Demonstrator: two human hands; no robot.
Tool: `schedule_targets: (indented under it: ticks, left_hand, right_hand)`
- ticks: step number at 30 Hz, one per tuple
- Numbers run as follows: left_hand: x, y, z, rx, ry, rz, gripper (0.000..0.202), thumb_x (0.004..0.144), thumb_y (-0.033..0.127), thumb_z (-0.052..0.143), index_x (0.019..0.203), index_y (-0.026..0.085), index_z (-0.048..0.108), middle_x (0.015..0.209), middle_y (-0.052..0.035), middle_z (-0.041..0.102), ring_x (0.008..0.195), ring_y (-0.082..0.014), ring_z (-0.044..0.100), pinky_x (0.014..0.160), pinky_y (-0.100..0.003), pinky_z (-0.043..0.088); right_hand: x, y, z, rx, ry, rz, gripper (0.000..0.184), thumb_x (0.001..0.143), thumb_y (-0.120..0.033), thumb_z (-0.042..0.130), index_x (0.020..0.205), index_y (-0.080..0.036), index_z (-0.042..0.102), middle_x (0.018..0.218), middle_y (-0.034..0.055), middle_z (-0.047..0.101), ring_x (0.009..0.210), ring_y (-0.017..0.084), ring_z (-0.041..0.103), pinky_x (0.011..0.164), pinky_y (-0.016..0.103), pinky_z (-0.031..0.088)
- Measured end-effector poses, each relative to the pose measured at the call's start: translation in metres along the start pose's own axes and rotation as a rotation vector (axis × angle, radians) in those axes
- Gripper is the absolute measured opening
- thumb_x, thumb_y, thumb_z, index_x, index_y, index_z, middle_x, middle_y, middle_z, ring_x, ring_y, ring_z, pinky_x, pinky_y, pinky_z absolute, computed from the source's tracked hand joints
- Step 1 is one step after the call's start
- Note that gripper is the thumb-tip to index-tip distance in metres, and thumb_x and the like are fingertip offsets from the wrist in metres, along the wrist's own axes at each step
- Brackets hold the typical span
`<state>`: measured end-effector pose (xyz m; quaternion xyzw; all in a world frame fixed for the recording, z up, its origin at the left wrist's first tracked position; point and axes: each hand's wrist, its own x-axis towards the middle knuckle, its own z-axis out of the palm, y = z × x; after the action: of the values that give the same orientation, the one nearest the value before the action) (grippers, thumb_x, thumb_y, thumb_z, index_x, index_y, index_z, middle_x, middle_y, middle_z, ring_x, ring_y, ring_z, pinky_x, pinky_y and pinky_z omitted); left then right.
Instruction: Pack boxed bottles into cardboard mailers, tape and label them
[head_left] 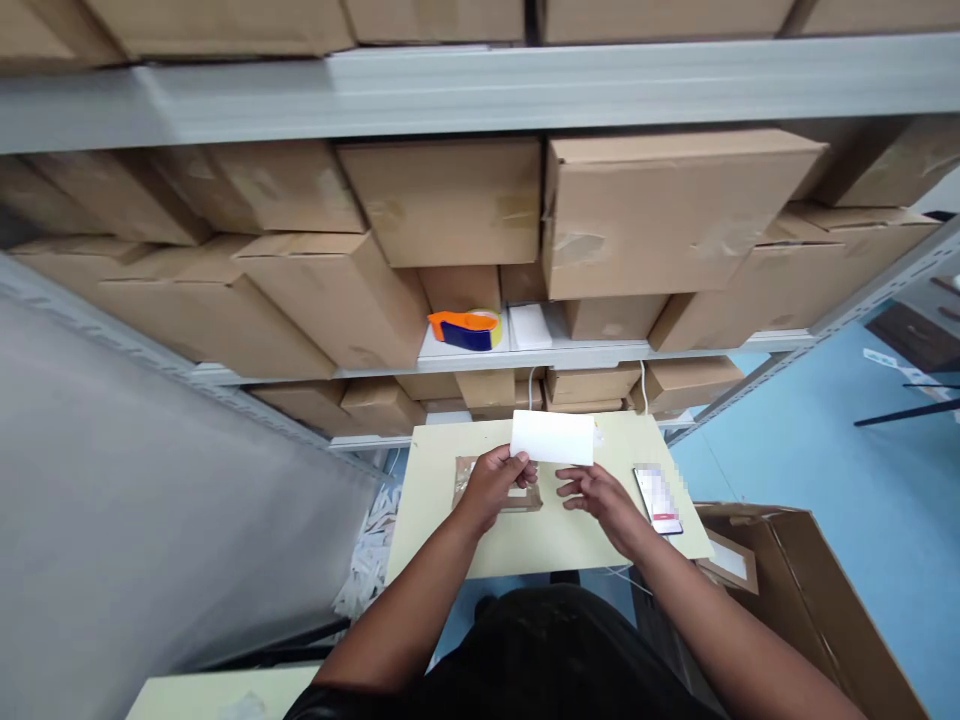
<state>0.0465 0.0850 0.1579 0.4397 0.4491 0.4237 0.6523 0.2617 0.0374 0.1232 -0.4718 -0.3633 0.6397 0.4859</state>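
My left hand (496, 480) pinches the lower left corner of a blank white paper label (553, 437), held up over the table. Just below the label's lower right edge is my right hand (596, 497), its fingers apart and nothing gripped in them. Behind and under my left hand lies a small flat cardboard package (534, 497) with clear tape on it, partly hidden by the hand. To the right of my right hand a phone (658, 498) lies face up on the pale yellow table (555, 550).
Shelves (480, 90) full of cardboard boxes (675, 215) rise behind the table. An orange and blue tape dispenser (466, 330) and a white stack of paper (530, 327) sit on the middle shelf. At right stands a large open carton (817, 590); paper scraps (373, 550) litter the left floor.
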Motion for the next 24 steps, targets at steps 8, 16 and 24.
schedule_targets:
  ticks: [8, 16, 24]
  left_hand:
    - [-0.078, -0.004, -0.05, 0.009, -0.012, 0.06, 0.038, 0.081, 0.052, 0.076, 0.089, 0.014, 0.075, 0.074, -0.0031, 0.07, 0.07, -0.0161, 0.06, 0.068, -0.029, 0.045]
    - [-0.119, 0.015, -0.088, -0.015, 0.003, 0.093, 0.019, 0.078, 0.035, 0.07, 0.08, 0.016, 0.071, 0.07, -0.0021, 0.067, 0.069, -0.0158, 0.059, 0.07, -0.029, 0.045]
    - [-0.131, 0.015, -0.097, 0.009, -0.034, 0.114, 0.01, 0.073, 0.028, 0.065, 0.069, 0.019, 0.064, 0.064, 0.0007, 0.063, 0.066, -0.0147, 0.055, 0.069, -0.028, 0.043]
  right_hand:
    - [-0.021, 0.007, 0.128, 0.132, 0.055, -0.012, 0.04, 0.07, -0.049, 0.087, 0.08, -0.015, 0.07, 0.065, 0.0006, 0.065, 0.06, 0.015, 0.056, 0.062, 0.029, 0.048]
    - [-0.041, 0.002, 0.164, 0.228, 0.103, 0.095, 0.039, 0.065, -0.04, 0.091, 0.082, -0.013, 0.068, 0.06, -0.0004, 0.064, 0.05, 0.011, 0.056, 0.052, 0.026, 0.047]
    - [-0.059, 0.002, 0.179, 0.153, 0.117, 0.044, 0.038, 0.065, -0.04, 0.09, 0.08, -0.013, 0.067, 0.059, -0.0002, 0.063, 0.049, 0.012, 0.054, 0.051, 0.027, 0.048]
